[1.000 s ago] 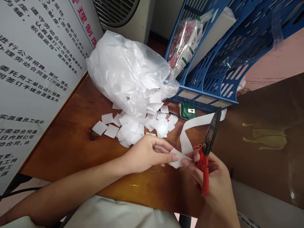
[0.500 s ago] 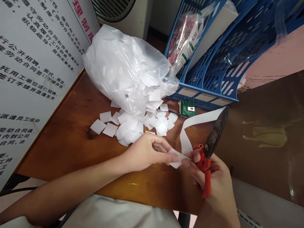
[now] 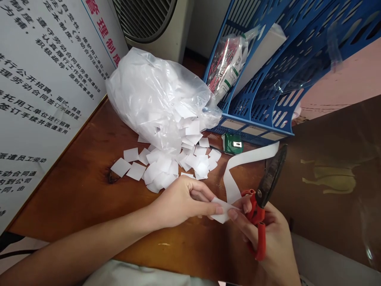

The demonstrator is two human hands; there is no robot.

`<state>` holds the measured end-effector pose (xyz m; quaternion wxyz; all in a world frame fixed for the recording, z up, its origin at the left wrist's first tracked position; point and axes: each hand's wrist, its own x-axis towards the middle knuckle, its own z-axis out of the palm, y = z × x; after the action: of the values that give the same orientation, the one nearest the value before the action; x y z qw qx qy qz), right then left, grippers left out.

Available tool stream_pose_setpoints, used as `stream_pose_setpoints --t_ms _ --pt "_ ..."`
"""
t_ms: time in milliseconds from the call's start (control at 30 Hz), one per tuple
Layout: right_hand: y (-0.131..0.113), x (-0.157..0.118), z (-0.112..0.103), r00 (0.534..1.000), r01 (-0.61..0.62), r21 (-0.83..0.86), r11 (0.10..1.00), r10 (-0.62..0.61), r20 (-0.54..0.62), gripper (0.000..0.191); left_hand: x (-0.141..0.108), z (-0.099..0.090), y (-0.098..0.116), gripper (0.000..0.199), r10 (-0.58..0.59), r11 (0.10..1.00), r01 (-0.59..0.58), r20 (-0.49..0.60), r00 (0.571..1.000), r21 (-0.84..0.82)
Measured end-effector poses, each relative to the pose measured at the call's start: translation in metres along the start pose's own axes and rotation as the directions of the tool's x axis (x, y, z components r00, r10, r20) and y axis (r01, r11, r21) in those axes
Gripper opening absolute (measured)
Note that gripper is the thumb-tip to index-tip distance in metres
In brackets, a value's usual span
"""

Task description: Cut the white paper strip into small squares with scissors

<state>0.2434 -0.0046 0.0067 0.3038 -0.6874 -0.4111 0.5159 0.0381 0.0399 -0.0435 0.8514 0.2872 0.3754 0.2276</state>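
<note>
— Head view first: what have your hands got?

— My left hand (image 3: 181, 200) pinches the end of a white paper strip (image 3: 238, 167) between thumb and fingers, low over the wooden desk (image 3: 86, 186). My right hand (image 3: 268, 234) is curled around the red handles of the scissors (image 3: 264, 194); a fingertip touches the strip's end too. The dark blades point up and away, closed together.

— Where does the strip run?

— From my fingers it loops up and off to the right. Cut white squares (image 3: 166, 163) lie just beyond, spilling from a clear plastic bag (image 3: 154, 95), beside a blue file rack (image 3: 262, 87).
</note>
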Motion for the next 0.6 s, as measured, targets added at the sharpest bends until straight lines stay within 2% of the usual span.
stream_pose_setpoints --t_ms 167,300,367,433,500,600 --pt "-0.003 0.003 -0.005 0.995 -0.008 -0.062 0.998 0.013 0.094 0.037 -0.001 -0.005 0.0 0.025 -0.018 0.999 0.016 0.075 0.997 0.028" --pt "-0.014 0.007 -0.008 0.976 -0.012 -0.185 0.983 0.052 0.213 0.031 -0.003 -0.008 0.004 0.028 -0.042 0.988 0.015 0.174 0.984 0.157" --pt "-0.019 0.008 -0.007 0.975 0.03 -0.275 0.961 0.033 0.222 0.028 -0.003 -0.01 0.006 0.032 -0.034 0.977 -0.002 0.166 0.985 0.213" --pt "-0.021 0.006 -0.004 0.991 0.083 -0.326 0.942 -0.044 0.126 0.026 -0.002 -0.011 0.006 0.035 -0.006 0.97 -0.024 0.119 0.993 0.244" --pt "-0.019 -0.001 -0.003 0.989 0.103 -0.292 0.951 -0.131 -0.076 0.028 0.0 -0.012 0.007 0.035 0.028 0.961 -0.043 0.058 0.998 0.272" --pt "-0.011 -0.023 -0.007 0.922 0.055 -0.147 0.988 -0.107 -0.371 0.035 0.002 -0.012 0.009 0.033 0.044 0.948 -0.036 -0.017 0.999 0.316"
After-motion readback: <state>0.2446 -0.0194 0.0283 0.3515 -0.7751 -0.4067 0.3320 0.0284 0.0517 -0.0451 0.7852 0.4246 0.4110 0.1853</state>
